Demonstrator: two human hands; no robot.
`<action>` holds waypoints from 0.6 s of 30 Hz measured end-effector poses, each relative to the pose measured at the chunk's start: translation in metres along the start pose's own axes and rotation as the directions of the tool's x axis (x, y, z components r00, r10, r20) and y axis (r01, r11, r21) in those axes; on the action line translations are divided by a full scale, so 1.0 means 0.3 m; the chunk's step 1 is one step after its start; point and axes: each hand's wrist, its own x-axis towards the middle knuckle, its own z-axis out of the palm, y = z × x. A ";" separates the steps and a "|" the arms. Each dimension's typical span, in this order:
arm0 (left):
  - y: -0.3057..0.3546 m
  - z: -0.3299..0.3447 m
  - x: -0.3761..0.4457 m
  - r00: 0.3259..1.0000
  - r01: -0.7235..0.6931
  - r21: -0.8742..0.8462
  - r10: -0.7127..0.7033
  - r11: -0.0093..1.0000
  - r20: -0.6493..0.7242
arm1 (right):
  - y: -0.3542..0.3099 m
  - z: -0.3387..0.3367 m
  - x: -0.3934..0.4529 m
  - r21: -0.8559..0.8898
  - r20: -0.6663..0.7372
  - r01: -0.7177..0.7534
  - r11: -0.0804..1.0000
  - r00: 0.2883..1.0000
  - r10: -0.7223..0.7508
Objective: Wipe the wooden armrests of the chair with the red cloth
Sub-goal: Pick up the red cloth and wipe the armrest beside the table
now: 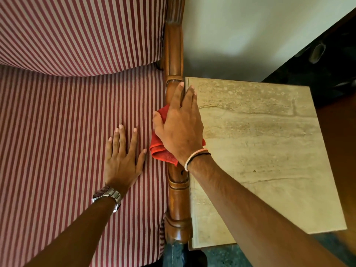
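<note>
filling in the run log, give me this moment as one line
right hand pressing red cloth on wooden armrest | left hand flat on striped seat | stone side table beside armrest

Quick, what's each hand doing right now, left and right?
Left hand: open, flat on the striped seat cushion, holding nothing.
Right hand: pressing the red cloth onto the wooden armrest, fingers extended rather than clenched.

The armrest (174, 116) runs from twelve to six o'clock through the middle of the view. The seat (57, 141) lies at its nine o'clock side, the bench (260, 151) touching its three o'clock side. The cloth (160, 149) lies on the armrest under the right hand (180, 128). The left hand (122, 160) lies flat on the seat, just beside the armrest.
</note>
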 end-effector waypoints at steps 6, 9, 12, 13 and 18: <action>0.015 0.012 -0.054 1.000 0.024 0.012 -0.024 1.000 0.012 | 0.022 0.010 -0.107 0.007 0.026 0.006 1.000 1.000 -0.006; 0.022 0.032 -0.099 0.999 0.045 0.005 -0.045 0.999 0.009 | 0.034 0.016 -0.174 0.015 0.031 0.009 1.000 0.999 -0.009; 0.028 0.044 -0.141 0.999 0.048 -0.002 -0.048 0.999 0.000 | 0.043 0.020 -0.243 0.026 0.026 0.003 1.000 1.000 -0.003; 0.030 0.044 -0.151 0.999 0.047 -0.006 -0.047 0.999 0.003 | 0.048 0.022 -0.266 0.029 0.024 0.001 1.000 1.000 -0.001; 0.036 0.038 -0.167 0.998 0.053 -0.026 -0.053 0.998 0.016 | 0.060 0.029 -0.319 0.051 0.040 -0.003 0.999 0.999 0.001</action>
